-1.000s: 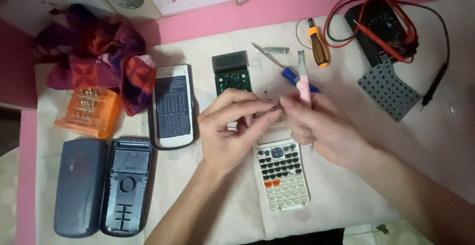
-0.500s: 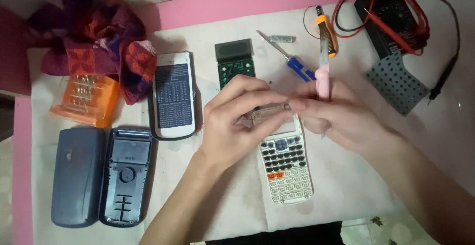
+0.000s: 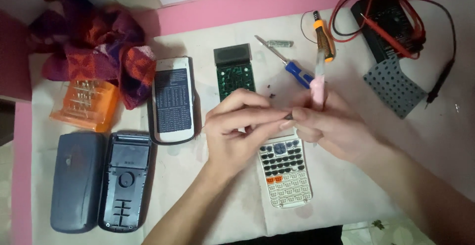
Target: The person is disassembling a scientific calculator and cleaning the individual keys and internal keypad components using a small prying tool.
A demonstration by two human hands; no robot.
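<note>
My left hand (image 3: 238, 126) and my right hand (image 3: 330, 126) meet fingertip to fingertip over the top end of a white calculator front (image 3: 284, 175) with dark and orange keys. Both pinch a tiny dark part between them, too small to name. My right hand also holds a pink-handled tool (image 3: 317, 81) that points upward. A green circuit board with its display (image 3: 234, 72) lies just beyond my left hand. A blue-handled screwdriver (image 3: 292, 67) lies beyond my right hand.
On the white cloth lie a calculator cover with a printed table (image 3: 172, 99), two dark back shells (image 3: 99, 180), an orange bit case (image 3: 84, 104), a folded cloth (image 3: 99, 52), an orange screwdriver (image 3: 324, 37), a grey keypad mat (image 3: 393, 86) and a multimeter with leads (image 3: 391, 22).
The view has shifted slightly, so things sit lower in the frame. Both hands have stayed together over the calculator's top end, with the pink tool still upright.
</note>
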